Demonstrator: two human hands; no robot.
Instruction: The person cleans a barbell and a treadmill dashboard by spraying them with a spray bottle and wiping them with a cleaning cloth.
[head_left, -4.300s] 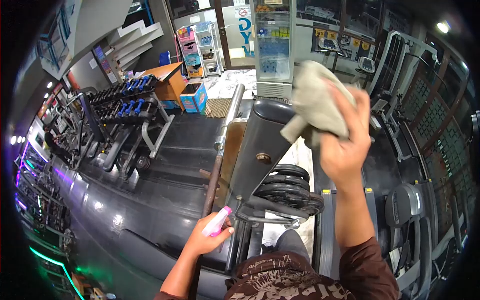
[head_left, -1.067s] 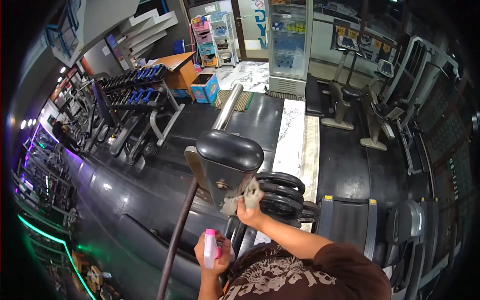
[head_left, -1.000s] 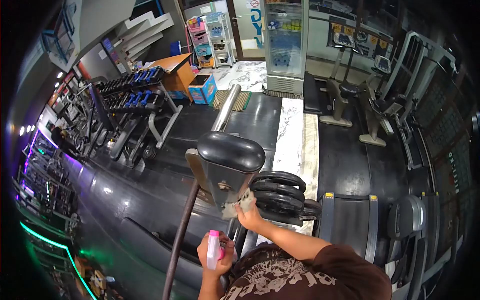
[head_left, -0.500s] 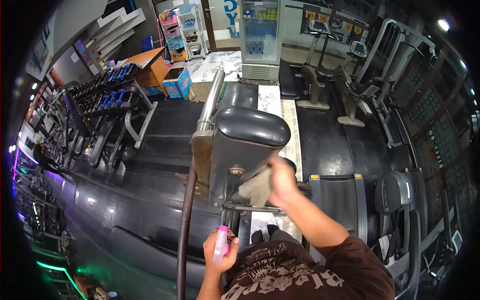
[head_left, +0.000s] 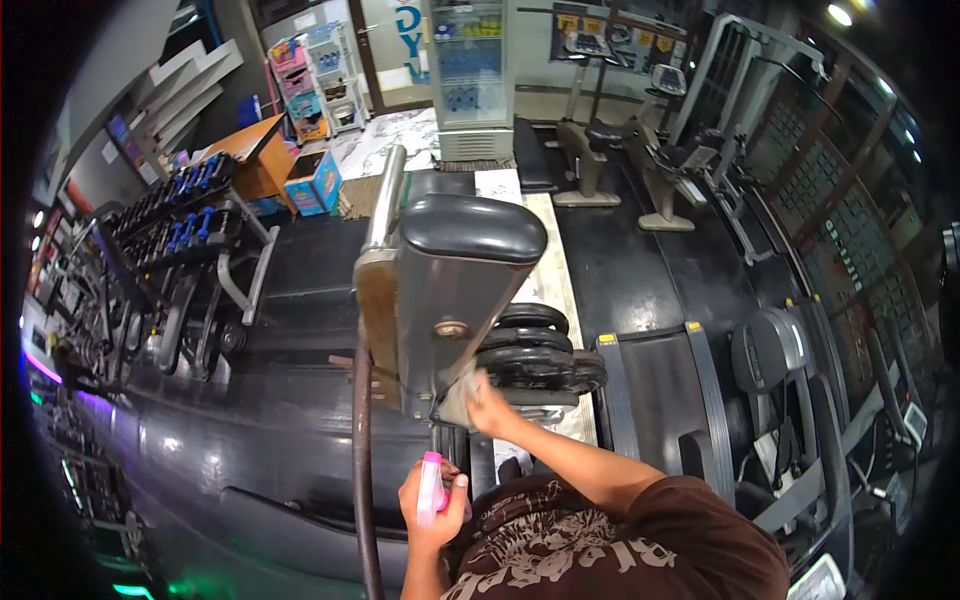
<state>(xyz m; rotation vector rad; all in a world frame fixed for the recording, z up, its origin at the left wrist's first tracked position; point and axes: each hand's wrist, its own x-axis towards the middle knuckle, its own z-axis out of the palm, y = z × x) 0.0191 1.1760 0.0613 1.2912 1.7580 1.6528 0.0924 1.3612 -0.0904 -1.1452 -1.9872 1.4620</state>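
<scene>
My left hand (head_left: 436,508) is closed around a clear spray bottle (head_left: 430,490) with a pink top, low in the view. My right hand (head_left: 486,408) grips a light-coloured cloth (head_left: 459,400) against the lower edge of a dark metal panel (head_left: 440,310). Above that panel is a black padded cushion (head_left: 474,228) of a gym machine. A metal post (head_left: 385,200) rises at its left. Part of the cloth is hidden by my fingers.
Black weight plates (head_left: 530,350) are stacked right of the panel. A rusty bar (head_left: 362,460) runs down beside my left hand. Treadmills (head_left: 660,390) stand at the right, a dumbbell rack (head_left: 245,270) at the left, a drinks fridge (head_left: 474,90) at the back.
My right hand has moved down and left with the cloth, uncovering the weight plates. The view has shifted slightly. My left hand still holds the spray bottle.
</scene>
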